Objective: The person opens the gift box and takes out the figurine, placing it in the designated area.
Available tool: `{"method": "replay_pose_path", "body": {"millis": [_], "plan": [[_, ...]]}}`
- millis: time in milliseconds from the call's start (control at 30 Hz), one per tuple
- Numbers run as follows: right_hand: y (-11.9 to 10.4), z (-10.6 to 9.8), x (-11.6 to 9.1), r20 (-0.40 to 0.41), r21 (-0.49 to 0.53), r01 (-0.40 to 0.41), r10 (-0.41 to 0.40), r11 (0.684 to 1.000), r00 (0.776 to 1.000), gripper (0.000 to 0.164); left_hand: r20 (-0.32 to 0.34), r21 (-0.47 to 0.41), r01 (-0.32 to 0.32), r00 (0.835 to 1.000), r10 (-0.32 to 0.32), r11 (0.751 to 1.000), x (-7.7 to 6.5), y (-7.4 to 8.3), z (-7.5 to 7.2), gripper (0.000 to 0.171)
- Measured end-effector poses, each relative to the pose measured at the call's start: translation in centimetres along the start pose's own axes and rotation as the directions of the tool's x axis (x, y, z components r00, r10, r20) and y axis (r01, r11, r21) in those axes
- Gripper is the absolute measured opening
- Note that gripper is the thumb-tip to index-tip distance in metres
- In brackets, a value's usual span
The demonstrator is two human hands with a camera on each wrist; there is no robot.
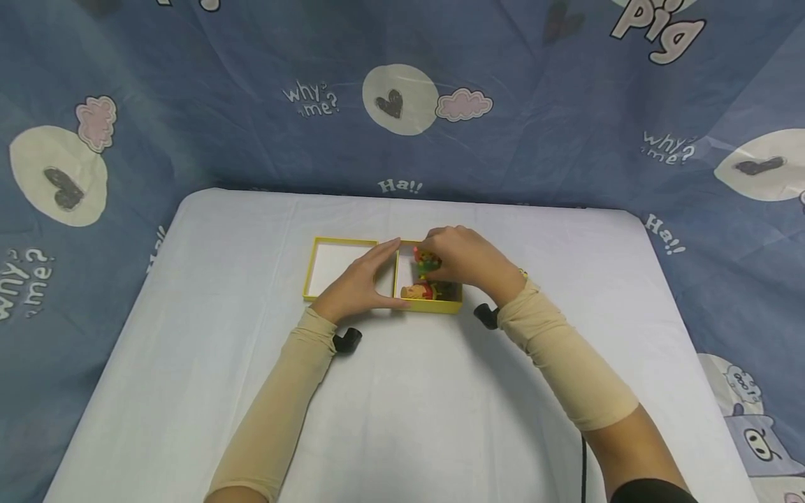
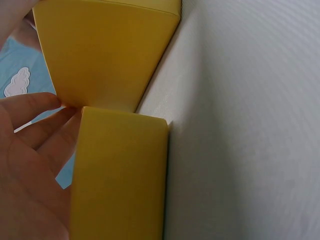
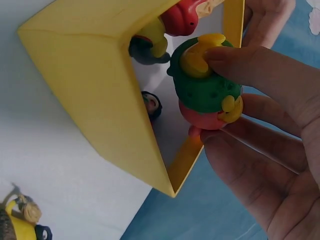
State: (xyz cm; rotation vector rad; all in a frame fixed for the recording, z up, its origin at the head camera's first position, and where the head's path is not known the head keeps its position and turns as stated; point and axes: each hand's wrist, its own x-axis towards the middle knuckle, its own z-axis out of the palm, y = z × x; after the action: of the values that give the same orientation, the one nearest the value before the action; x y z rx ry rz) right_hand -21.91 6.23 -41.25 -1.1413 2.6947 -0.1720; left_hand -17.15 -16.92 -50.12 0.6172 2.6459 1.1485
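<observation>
My right hand (image 1: 472, 260) pinches a small toy figure (image 3: 207, 82) with a green dotted body, yellow feet and a red lower part. The hand holds it over the open yellow box (image 1: 434, 307). At the box's left end, my left hand (image 1: 360, 283) holds the walls, thumb at the near side and fingers at the far side. Inside the box lies a toy figure in red (image 1: 418, 290) with a light-coloured head. A dark-haired figure (image 3: 152, 105) shows deeper in the box in the right wrist view, partly hidden by the wall.
A second yellow-rimmed tray (image 1: 344, 241) with a white inside adjoins the box on the left, partly under my left hand. Another yellow and black toy (image 3: 22, 220) sits on the white table (image 1: 402, 405) beyond the box, mostly hidden behind my right wrist. Blue printed cloth (image 1: 251, 140) hangs behind.
</observation>
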Motion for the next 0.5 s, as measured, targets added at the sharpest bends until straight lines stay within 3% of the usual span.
{"method": "replay_pose_path", "body": {"millis": [500], "plan": [[0.6,-0.8,-1.6,-0.026,0.041,-0.022,0.023,0.999,0.999,0.044,-0.008,-0.008,-0.001,1.000,0.001,1.000,0.1,0.1,0.0,0.120]]}}
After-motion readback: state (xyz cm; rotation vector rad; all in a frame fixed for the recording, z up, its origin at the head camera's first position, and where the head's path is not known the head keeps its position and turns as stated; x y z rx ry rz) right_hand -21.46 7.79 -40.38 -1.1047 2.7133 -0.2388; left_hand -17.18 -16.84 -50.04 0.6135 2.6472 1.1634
